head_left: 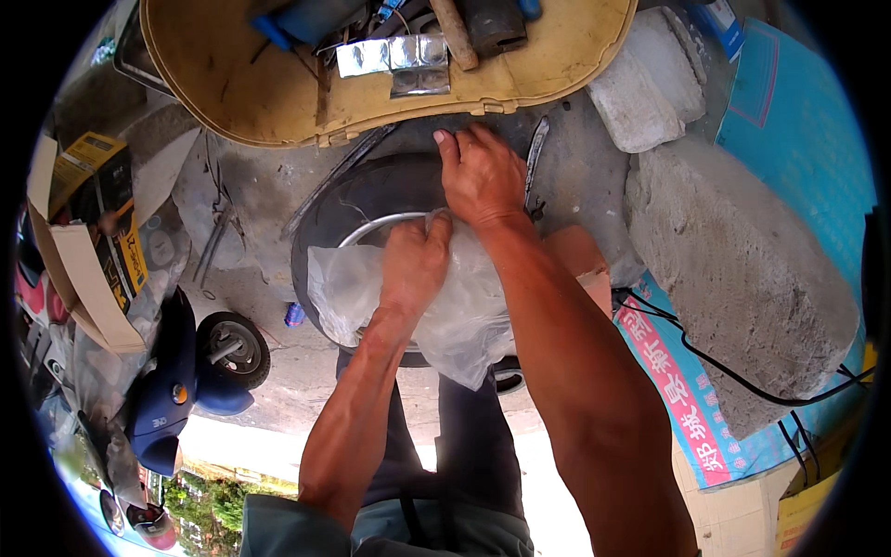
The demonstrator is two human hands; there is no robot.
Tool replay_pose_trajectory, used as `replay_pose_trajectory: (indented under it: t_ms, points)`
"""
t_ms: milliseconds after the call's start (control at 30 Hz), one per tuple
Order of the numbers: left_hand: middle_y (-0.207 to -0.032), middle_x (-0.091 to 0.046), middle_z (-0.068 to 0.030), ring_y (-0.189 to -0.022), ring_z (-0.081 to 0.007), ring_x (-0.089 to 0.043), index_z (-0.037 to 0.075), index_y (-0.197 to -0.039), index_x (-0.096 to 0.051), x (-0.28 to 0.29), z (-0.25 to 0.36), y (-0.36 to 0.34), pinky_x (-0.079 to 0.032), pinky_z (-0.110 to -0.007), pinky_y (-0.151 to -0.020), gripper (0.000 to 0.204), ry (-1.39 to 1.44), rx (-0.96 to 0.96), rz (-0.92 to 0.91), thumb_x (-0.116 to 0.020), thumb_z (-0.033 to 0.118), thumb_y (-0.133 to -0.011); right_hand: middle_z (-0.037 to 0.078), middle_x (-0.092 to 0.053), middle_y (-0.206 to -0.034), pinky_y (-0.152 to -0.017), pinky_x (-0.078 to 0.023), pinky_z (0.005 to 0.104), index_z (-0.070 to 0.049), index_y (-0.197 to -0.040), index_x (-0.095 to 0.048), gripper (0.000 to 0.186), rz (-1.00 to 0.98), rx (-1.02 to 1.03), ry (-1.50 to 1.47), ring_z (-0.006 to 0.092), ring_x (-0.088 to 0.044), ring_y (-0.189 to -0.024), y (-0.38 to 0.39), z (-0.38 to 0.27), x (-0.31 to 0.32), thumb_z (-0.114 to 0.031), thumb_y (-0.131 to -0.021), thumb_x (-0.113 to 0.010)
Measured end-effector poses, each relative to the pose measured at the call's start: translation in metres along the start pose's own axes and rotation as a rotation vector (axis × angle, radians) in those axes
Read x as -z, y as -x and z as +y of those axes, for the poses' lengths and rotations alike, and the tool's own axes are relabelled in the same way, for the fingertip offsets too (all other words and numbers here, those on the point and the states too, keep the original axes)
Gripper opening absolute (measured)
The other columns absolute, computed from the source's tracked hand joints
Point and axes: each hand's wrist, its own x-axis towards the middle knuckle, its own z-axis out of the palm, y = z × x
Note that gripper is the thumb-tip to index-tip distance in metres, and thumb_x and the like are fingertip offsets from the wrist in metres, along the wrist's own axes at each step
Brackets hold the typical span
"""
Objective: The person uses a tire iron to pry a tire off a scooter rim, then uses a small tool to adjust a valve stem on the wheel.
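Observation:
A black tire (327, 209) with a silver rim (367, 229) lies below me, partly covered by a crumpled translucent plastic bag (459, 339). My left hand (416, 260) is closed at the rim's upper edge, gripping the bag; whether it also holds the rim is unclear. My right hand (483, 176) grips the tire's upper part with curled fingers, its thumb up along the tread. Long metal levers lie beside the tire, one (535, 153) right of my right hand and another (334, 176) to the left.
A yellow tub (209, 97) of tools lies beyond the tire. Concrete slabs (742, 278), black cables (789, 399) and cyan board (761, 139) are at the right. Opened boxes (93, 302) and a blue scooter (158, 408) are at the left.

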Motion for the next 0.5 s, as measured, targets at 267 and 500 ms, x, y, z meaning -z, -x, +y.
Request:
replay_pose_trajectory:
  t_ms: [267, 500]
  points:
    - [-0.074, -0.066, -0.0208, -0.073, -0.0238, -0.063, -0.013, -0.090, -0.068, -0.004, 0.022, 0.001, -0.050, -0.045, -0.072, 0.040, 0.262, 0.237, 0.011, -0.058, 0.025, -0.099, 0.011, -0.071, -0.096, -0.079, -0.056, 0.0488, -0.007, -0.086, -0.072, 0.039, 0.010, -0.008, -0.008, 0.0362, -0.070, -0.090, -0.003, 0.002, -0.002, -0.038, -0.103, -0.056]
    - [-0.074, -0.067, -0.0282, -0.071, -0.0355, -0.066, -0.012, -0.082, -0.067, -0.003, 0.014, 0.003, -0.050, -0.047, -0.071, 0.043, 0.193, 0.212, 0.011, -0.058, 0.026, -0.099, 0.014, -0.073, -0.102, -0.082, -0.055, 0.0504, -0.007, -0.094, -0.074, 0.039, -0.048, -0.048, 0.000, 0.0393, -0.070, -0.092, -0.005, -0.001, -0.003, -0.040, -0.104, -0.055]
